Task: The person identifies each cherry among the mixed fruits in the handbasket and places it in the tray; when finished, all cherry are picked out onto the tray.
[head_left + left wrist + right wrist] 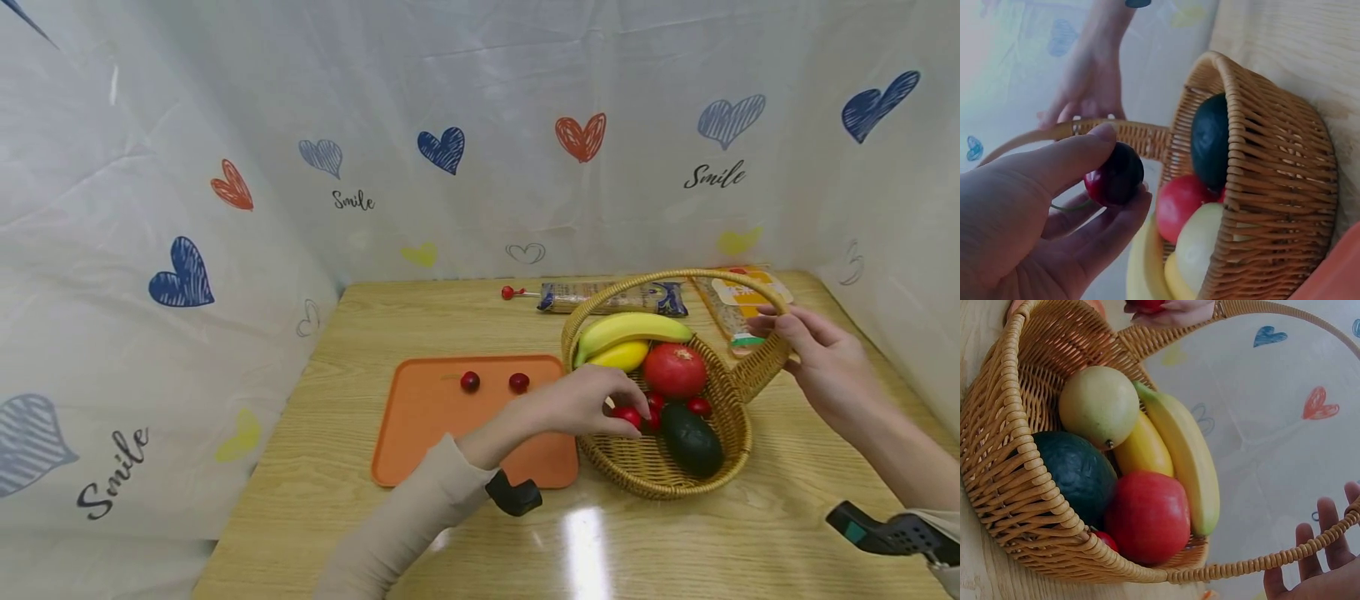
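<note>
A small curtained-off booth, whether in a home or a lab cannot be told: pale sheeting [487, 75] printed with hearts and "Smile" fills the frame's top and sides, hanging around a wood-grain tabletop [341, 383].

Pale green fruit [1099, 403]: hidden by the left hand [592, 402] in the head view.
Orange tray [427, 425]: partly covered by the left forearm [495, 435].
Long packet [558, 297]: crossed by the basket handle [647, 279], its small print unreadable.
Right hand [1325, 578]: cut off at the right wrist view's corner.
</note>
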Motion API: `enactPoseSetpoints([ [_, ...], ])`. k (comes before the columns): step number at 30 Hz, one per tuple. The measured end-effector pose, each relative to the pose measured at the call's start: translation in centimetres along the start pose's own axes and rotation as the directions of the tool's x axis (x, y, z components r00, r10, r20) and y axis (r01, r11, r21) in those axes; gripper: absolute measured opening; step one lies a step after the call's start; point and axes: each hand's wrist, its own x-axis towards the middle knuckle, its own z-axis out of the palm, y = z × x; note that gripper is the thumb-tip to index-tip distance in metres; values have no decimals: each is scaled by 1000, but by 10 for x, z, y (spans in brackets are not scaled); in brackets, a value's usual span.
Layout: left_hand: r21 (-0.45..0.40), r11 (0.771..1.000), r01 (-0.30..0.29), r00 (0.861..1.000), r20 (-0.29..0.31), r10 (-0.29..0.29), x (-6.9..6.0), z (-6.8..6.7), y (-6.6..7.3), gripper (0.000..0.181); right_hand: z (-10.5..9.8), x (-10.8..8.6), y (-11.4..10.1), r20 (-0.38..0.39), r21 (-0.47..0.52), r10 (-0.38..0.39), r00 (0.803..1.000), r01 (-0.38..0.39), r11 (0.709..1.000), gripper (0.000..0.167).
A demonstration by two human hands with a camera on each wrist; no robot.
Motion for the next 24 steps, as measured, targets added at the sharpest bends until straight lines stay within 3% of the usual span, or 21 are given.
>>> enactPoseSetpoints([
  [7, -220, 975, -9, 997, -71, -7, -17, -9, -3, 26, 0, -1, -1, 13, 23, -5, 1000, 5, 1000, 23],
  [19, -333, 943, 22, 982, -169, -82, -48, -20, -24, 23, 1, 0, -1, 34, 70, -19, 999, 17, 997, 22],
  [24, -368, 927, 69, 968, -200, -152, -64, -27, -35, 26, 0, -1, -1, 40, 91, -22, 999, 18, 996, 24],
])
